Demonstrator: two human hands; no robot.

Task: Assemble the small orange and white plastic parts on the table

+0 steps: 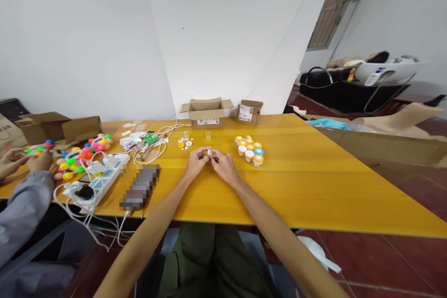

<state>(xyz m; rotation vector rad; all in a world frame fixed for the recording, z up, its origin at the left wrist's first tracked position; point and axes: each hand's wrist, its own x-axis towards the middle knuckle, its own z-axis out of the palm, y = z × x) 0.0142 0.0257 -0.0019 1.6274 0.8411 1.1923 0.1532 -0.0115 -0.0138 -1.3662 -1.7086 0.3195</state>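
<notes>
My left hand (pixel 196 161) and my right hand (pixel 223 164) meet over the yellow table (pixel 300 186), fingers pinched together on a small white piece (pixel 209 152) held between them. Just to the right stands a cluster of small white jars with orange and teal lids (pixel 250 150). Beyond my hands lie small white and orange loose parts (pixel 185 143) and two small clear cups (pixel 208 134).
Two open cardboard boxes (pixel 206 112) sit at the wall. To the left lie a white power strip (pixel 101 178) with cables, a pixelated phone (pixel 140 187) and colourful round pieces (pixel 81 156). Another person's hands (pixel 24 160) work at the far left.
</notes>
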